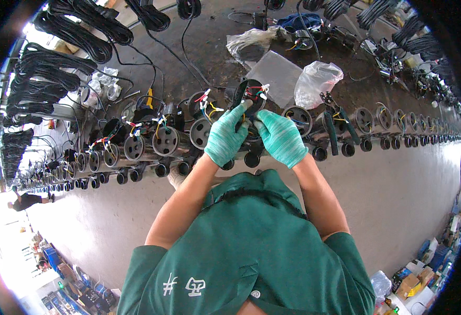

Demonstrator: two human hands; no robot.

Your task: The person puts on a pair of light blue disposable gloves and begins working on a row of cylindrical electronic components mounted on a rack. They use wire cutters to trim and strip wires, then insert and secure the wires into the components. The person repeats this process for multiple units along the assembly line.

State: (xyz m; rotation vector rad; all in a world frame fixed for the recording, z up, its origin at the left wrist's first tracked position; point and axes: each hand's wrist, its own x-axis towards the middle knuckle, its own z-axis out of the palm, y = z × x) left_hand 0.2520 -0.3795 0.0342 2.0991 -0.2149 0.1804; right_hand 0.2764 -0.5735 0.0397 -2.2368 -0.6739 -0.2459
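Observation:
Both my hands wear green knit gloves and meet at a round black housing (250,93) with red, green and white-tipped wires, in front of me. My left hand (230,132) grips its lower left side, thumb and fingers closed on it. My right hand (279,134) is at its lower right, fingertips pinched together; what lies between them is hidden. A row of round grey metal housings with coloured wires runs along the bench edge; one (166,141) is left of my hands, another (298,120) just right. Green-handled wire strippers (337,122) lie across the row further right.
Coiled black cables (82,23) hang along the far side, their leads trailing over the dark bench (210,43). A clear plastic bag (318,83) of small white parts stands beside a flat grey sheet (275,75). A yellow-handled tool (150,99) lies left. Another person (27,201) is far left.

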